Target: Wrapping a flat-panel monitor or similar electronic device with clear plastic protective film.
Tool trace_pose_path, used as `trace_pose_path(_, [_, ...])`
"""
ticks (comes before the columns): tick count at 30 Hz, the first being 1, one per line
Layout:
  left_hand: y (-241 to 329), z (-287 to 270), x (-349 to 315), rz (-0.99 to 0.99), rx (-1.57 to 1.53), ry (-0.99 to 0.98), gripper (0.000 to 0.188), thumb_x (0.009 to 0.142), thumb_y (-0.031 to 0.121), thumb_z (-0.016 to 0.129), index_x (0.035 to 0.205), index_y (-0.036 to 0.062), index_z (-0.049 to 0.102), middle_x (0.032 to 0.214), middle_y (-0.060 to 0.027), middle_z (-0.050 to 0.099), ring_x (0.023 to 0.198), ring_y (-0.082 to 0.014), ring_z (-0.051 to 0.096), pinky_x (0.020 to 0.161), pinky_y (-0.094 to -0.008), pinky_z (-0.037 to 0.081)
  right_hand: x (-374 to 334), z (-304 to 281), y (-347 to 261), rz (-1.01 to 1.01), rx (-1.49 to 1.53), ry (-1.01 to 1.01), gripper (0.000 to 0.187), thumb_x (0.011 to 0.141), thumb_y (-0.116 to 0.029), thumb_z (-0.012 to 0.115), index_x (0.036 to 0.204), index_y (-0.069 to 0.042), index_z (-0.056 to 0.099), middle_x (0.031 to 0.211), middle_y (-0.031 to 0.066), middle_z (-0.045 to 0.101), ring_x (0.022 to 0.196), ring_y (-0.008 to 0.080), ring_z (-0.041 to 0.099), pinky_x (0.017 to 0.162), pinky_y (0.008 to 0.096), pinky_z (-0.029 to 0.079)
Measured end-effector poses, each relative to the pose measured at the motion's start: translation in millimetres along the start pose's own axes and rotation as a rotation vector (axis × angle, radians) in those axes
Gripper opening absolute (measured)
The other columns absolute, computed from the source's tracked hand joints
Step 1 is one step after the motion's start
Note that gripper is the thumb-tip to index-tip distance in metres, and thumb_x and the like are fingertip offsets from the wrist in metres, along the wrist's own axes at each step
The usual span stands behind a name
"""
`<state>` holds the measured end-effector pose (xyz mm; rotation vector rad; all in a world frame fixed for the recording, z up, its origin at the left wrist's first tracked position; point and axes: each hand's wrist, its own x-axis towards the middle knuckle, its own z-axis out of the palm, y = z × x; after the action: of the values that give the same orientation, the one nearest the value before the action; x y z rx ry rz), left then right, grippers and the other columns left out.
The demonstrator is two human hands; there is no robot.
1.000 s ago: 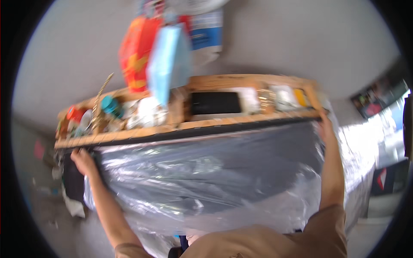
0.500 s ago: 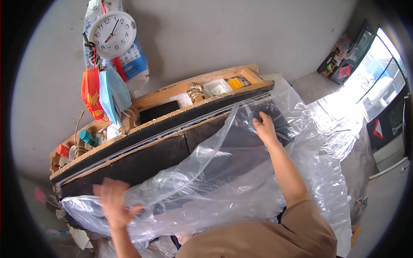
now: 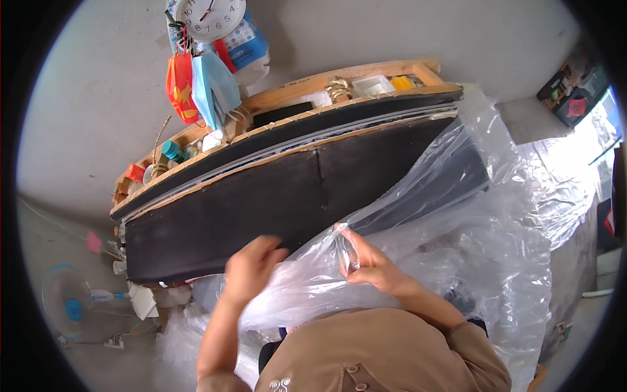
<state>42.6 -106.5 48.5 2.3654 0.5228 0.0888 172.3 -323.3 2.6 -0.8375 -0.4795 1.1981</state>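
Note:
A clear plastic sheet (image 3: pixel 307 284) lies bunched along the near side of a black padded worktop (image 3: pixel 261 202) and still covers its right end. My right hand (image 3: pixel 371 261) pinches the sheet's edge, with a fold of film between thumb and fingers. To its left, my left hand (image 3: pixel 251 269) hovers over the worktop's near edge, close to the gathered film. Its fingers look curled but are smeared by motion, so whether they grip any film does not show.
Behind the worktop runs a wooden tray (image 3: pixel 353 68) with a rope coil (image 3: pixel 339 90), a white box (image 3: pixel 373 85) and a teal-capped bottle (image 3: pixel 174 151). Face masks (image 3: pixel 212 88) and a round clock (image 3: pixel 209 18) hang on the wall. A fan (image 3: pixel 72 310) stands at left.
The sheet has come off the left and middle of the black worktop, toward me. My right hand has moved from the far right to near my body; my left hand moved rightward. The view shifted.

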Motion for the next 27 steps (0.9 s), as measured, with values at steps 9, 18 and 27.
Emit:
trace_pose_path(9, [16,72,72,0.140,-1.084,0.408,0.021,0.090,0.025,0.050,0.084,0.0050,0.054,0.082,-0.0130,0.064,0.074,-0.0183,0.060,0.071,-0.0292,0.046,-56,-133,-94,-0.511,-2.179,1.073,0.021,0.071,-0.017,0.065,0.090,-0.009,0.060,0.108,0.0138,0.054,0.107,0.0295,0.047,0.094,0.0533,0.030])
trace_pose_path(18, [-227,-59,-7,-0.433,-0.611,1.424,0.046,0.091,0.035,0.044,0.118,-0.0027,0.047,0.121,-0.0149,0.048,0.109,-0.0244,0.045,0.095,-0.0322,0.032,-132,-187,-43,-0.056,-1.365,0.974,0.016,0.074,-0.017,0.064,0.086,-0.006,0.061,0.075,0.0081,0.061,0.069,0.0267,0.058,0.082,0.0359,0.042])
trace_pose_path(27, [-320,-164,-47,-1.245,1.759,0.216,0.038,0.094,0.013,0.031,0.128,-0.0013,0.039,0.135,-0.0069,0.037,0.118,-0.0161,0.039,0.098,-0.0232,0.032,-20,-115,-90,-0.131,-2.076,0.360,0.059,0.084,-0.047,0.047,0.127,-0.007,0.040,0.138,0.0154,0.029,0.129,0.0318,0.022,0.096,0.0633,0.019])
